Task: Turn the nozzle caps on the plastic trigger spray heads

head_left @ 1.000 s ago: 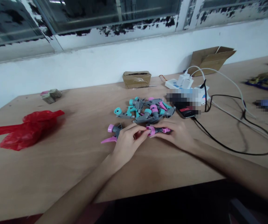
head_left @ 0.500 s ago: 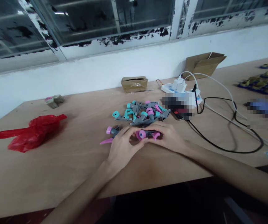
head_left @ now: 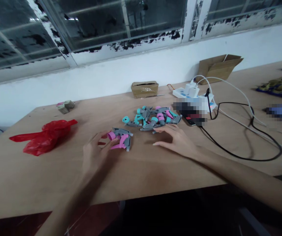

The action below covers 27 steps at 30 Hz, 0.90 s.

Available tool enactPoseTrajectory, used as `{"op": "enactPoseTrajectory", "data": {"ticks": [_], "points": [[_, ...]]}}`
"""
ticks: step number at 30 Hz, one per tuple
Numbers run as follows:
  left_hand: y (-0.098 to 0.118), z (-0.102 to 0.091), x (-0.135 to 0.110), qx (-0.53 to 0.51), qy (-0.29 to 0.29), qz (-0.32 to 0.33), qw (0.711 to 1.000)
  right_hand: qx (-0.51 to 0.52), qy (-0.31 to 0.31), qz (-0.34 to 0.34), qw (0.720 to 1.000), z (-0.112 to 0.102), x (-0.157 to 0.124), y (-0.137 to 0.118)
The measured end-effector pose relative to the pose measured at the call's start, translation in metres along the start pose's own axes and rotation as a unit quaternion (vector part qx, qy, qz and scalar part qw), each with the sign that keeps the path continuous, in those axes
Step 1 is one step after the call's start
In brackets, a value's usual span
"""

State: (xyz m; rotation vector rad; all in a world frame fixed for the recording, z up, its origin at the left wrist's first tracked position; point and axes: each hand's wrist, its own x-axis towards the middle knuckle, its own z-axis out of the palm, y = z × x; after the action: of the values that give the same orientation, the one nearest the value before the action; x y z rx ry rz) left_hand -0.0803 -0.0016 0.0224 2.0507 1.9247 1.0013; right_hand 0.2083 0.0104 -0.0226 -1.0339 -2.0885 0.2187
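My left hand [head_left: 95, 149] is at a small group of pink and grey trigger spray heads [head_left: 124, 139] on the table. Its thumb and forefinger are closed around the pink collar [head_left: 111, 135] of one spray head. The grey bodies and pink triggers there overlap, so I cannot tell them fully apart. My right hand [head_left: 176, 139] is open, thumb and fingers apart with nothing between them. Its fingertips are by the near right edge of a pile of grey spray heads [head_left: 153, 123] with teal and pink parts.
A red plastic bag [head_left: 49, 136] lies to the left, with small greyish blocks [head_left: 65, 106] behind it. Along the wall are a small carton [head_left: 144, 89], a power strip [head_left: 180, 92] with chargers and an open cardboard box [head_left: 219, 69]. A black cable [head_left: 244, 160] loops across the right side.
My left hand has moved left, and the pink and grey spray head that was between both hands is now with the left group. My right hand has let go and opened.
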Motion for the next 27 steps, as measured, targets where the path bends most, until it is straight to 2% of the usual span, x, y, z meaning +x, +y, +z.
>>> {"op": "enactPoseTrajectory", "data": {"ticks": [4,9,14,23,27], "points": [[-0.010,0.011,0.002,-0.039,-0.056,-0.008,0.998,-0.013,-0.006,0.008,1.000,0.002,-0.001,0.003],[-0.015,0.015,0.003,-0.033,-0.058,0.006,0.998,-0.013,-0.013,0.012,1.000,0.004,-0.002,0.004],[-0.011,0.014,0.002,-0.016,-0.078,0.040,0.996,-0.013,-0.023,0.010,1.000,0.005,-0.002,0.004],[0.003,0.013,0.001,-0.007,-0.067,0.057,0.996,-0.003,-0.025,0.014,1.000,0.004,-0.001,0.002],[0.006,0.014,0.022,0.008,-0.044,0.062,0.997,0.000,-0.024,0.014,1.000,0.003,-0.001,0.002]]}}
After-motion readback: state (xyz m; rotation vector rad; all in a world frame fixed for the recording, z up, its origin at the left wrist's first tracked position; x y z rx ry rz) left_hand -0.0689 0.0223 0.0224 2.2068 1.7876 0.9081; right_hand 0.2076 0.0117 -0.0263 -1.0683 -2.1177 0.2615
